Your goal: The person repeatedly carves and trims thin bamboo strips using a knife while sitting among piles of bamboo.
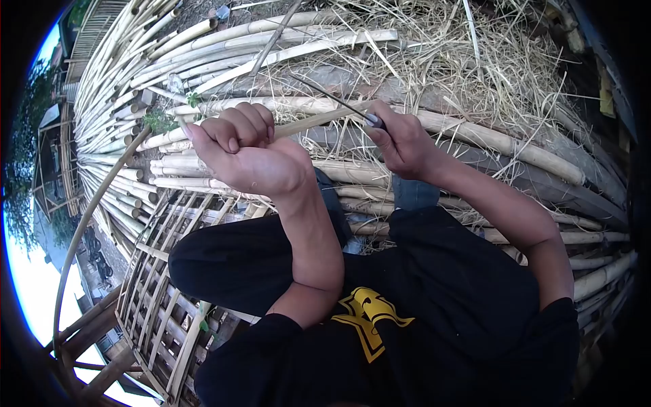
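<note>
My left hand (247, 149) is closed in a fist, palm side up, around a pale bamboo strip (315, 122). The strip runs from the fist to the right, and its far end meets my right hand. My right hand (403, 142) is wrapped around the dark handle of a knife (336, 100). The narrow blade points up and to the left, crossing over the strip near the right hand. Most of the handle is hidden by the fingers.
Bamboo poles (264, 27) lie spread across the ground. Straw-like shavings (461, 74) are heaped at upper right. A woven bamboo lattice (163, 292) lies at lower left. A long curved strip (88, 224) arcs down the left side; I cannot tell whether it joins the held one.
</note>
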Motion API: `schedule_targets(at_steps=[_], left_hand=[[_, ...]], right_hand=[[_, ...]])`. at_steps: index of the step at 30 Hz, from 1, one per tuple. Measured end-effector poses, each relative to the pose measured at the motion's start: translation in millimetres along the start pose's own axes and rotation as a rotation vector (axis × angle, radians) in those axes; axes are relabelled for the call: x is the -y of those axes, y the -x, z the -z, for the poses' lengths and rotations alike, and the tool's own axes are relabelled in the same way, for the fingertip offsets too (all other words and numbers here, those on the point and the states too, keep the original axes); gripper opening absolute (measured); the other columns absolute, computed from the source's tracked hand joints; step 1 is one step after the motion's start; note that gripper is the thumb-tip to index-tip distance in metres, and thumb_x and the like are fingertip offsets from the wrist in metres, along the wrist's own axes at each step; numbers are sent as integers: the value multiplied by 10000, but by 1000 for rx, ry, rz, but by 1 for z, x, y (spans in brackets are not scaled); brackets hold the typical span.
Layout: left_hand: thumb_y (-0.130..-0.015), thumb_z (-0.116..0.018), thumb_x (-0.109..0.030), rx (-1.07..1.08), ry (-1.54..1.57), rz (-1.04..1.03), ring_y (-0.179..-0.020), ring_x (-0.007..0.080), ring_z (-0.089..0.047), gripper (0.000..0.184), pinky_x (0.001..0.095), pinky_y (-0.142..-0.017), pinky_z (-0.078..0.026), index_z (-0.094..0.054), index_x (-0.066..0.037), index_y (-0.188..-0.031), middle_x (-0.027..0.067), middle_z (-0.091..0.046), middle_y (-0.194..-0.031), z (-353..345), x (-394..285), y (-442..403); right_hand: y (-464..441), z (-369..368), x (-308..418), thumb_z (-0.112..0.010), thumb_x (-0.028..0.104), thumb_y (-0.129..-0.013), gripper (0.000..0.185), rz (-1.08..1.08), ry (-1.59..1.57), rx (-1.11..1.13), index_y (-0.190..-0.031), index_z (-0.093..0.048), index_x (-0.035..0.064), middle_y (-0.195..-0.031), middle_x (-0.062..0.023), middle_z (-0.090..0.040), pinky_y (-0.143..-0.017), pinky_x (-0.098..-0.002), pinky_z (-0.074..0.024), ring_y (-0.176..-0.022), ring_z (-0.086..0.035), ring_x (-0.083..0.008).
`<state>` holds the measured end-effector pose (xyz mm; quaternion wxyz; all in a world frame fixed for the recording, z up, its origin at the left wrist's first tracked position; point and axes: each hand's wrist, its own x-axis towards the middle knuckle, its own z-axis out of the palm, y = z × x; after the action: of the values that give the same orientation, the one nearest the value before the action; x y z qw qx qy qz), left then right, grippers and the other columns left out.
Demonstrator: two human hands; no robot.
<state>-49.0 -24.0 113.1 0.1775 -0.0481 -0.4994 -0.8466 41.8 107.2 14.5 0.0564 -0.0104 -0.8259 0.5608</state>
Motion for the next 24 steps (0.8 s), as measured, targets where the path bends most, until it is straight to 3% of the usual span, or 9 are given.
schedule_targets(at_steps=[1,3,7,10,12,15,16,19,24], left_hand=[[-1023,-279,-317,-11,-33,2,-456,97,-114,430,255,-431,-133,-261,-159,-623,-39,-159,-496,-2,0,0],[-1023,-282,-318,-24,-59,1,-457,96,-115,431,257,-432,-132,-261,-159,-624,-38,-160,-497,-2,0,1],[-1025,-289,-345,-1,-15,24,-454,97,-129,452,258,-448,-164,-263,-162,-613,-40,-187,-497,6,0,-1],[-1034,-271,-358,-21,-33,13,-446,97,-138,471,251,-433,-163,-276,-149,-612,-30,-218,-494,3,-1,-3],[-1035,-261,-376,15,-28,22,-422,97,-158,491,247,-415,-172,-299,-141,-605,-25,-230,-484,0,-4,-1],[-1032,-236,-428,147,14,35,-376,100,-202,554,241,-377,-200,-338,-126,-579,-12,-269,-461,1,-3,-1],[-1028,-223,-462,239,56,31,-352,103,-225,596,238,-358,-219,-354,-119,-558,-5,-297,-448,2,-2,-1],[-998,-270,-541,550,187,102,-353,95,-227,617,236,-341,-157,-327,-143,-530,-17,-301,-440,3,0,4],[-983,-236,-579,685,264,82,-443,105,-208,643,248,-438,-207,-337,-134,-531,-30,-301,-522,-1,8,8]], right_hand=[[10,-11,-27,-450,292,-985,314,15,79,-9,-971,-464,-22,-617,-219,-574,-529,-498,-417,-576,-598,-401],[18,-12,-84,-415,300,-988,345,-765,187,378,-958,-505,-32,-660,-245,-588,-583,-506,-431,-669,-626,-410],[11,31,-62,-413,322,-983,385,-461,403,142,-913,-533,-37,-694,-250,-595,-626,-495,-436,-684,-621,-396],[-11,40,-30,-437,327,-977,382,-527,185,-16,-902,-533,-35,-700,-238,-595,-616,-470,-433,-651,-602,-379],[-9,33,-21,-453,345,-972,390,-389,53,-67,-918,-526,-33,-675,-228,-584,-587,-454,-420,-607,-576,-368],[1,17,-16,-449,340,-973,386,-352,37,167,-925,-518,-36,-663,-227,-572,-569,-454,-408,-599,-570,-371],[6,9,-22,-457,346,-984,392,-333,14,169,-947,-500,-42,-604,-134,-495,-542,-390,-363,-534,-445,-202],[15,5,-20,-458,348,-983,395,-430,-53,128,-948,-501,-43,-592,-132,-488,-541,-391,-365,-532,-442,-194],[17,13,-32,-455,352,-985,406,-450,-3,81,-991,-525,-47,-600,-126,-494,-550,-378,-375,-544,-439,-190]])
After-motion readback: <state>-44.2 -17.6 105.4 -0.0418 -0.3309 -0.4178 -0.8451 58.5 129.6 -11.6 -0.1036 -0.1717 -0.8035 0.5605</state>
